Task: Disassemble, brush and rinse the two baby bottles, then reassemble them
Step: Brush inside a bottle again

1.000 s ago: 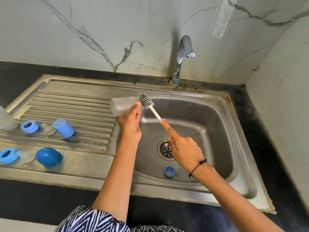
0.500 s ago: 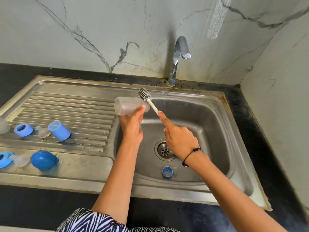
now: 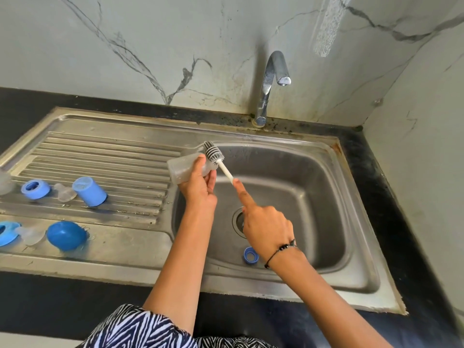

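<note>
My left hand (image 3: 200, 190) grips a clear baby bottle (image 3: 182, 168) lying sideways over the left rim of the sink basin (image 3: 313, 197), mouth to the right. My right hand (image 3: 263, 226) holds the white handle of a bottle brush (image 3: 213, 154), index finger stretched along it. The grey bristle head sits at the bottle's mouth, outside it. On the drainboard (image 3: 100, 151) lie two blue rings (image 3: 35, 189) (image 3: 7, 232), two clear teats (image 3: 64, 192) (image 3: 31, 234), a blue cap (image 3: 90, 191) and a blue dome cap (image 3: 66, 236). A second clear bottle (image 3: 3, 183) shows at the left edge.
A chrome tap (image 3: 272, 81) stands behind the basin, no water running. A small blue ring (image 3: 250, 255) lies in the basin near the drain (image 3: 238, 219). Black counter surrounds the sink; marbled walls close in behind and on the right.
The view has shifted slightly. The brush head has stayed at the bottle's mouth while both hands kept their hold; the bottle tilted a little.
</note>
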Demonstrator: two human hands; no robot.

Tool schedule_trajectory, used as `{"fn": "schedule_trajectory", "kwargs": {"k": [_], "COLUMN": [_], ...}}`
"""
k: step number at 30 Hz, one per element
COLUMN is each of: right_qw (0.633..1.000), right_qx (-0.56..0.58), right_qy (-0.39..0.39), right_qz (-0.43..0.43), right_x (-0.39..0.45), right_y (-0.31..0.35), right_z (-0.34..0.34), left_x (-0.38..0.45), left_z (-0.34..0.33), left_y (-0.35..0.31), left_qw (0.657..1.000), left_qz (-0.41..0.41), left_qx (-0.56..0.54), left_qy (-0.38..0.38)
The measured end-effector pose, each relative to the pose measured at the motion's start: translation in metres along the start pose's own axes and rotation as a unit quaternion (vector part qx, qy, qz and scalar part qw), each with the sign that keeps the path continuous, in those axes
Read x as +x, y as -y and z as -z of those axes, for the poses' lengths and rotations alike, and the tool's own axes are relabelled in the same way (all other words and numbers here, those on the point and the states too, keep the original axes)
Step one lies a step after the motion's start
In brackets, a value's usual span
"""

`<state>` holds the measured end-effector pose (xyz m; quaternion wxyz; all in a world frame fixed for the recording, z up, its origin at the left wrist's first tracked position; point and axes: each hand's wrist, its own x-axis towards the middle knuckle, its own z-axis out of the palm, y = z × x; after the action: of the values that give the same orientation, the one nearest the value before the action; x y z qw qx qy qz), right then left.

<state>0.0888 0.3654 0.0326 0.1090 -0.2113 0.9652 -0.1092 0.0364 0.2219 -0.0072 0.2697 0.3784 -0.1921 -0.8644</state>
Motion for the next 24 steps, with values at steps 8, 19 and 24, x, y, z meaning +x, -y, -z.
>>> {"fn": "schedule_trajectory", "kwargs": {"k": [8,19,24], "right_qw": [1.0,1.0,0.998], "right_qx": [0.001,-0.002,0.063], "right_qy": [-0.005,0.014,0.028], "right_qz": [0.011,-0.001,-0.005], "right_x": [0.012,-0.019,-0.016], "right_y": [0.01,0.002,0.001], "right_z": [0.002,-0.01,-0.002], "left_x": [0.002,0.007,-0.002], "left_z": [-0.002,0.002,0.0], "left_y": [-0.003,-0.013,-0.016], "left_qw": [0.999,0.997,0.996], "left_qz": [0.036,0.061,0.059], "left_qx": [0.014,0.042,-0.008], "left_qy": [-0.021,-0.01,0.06]}}
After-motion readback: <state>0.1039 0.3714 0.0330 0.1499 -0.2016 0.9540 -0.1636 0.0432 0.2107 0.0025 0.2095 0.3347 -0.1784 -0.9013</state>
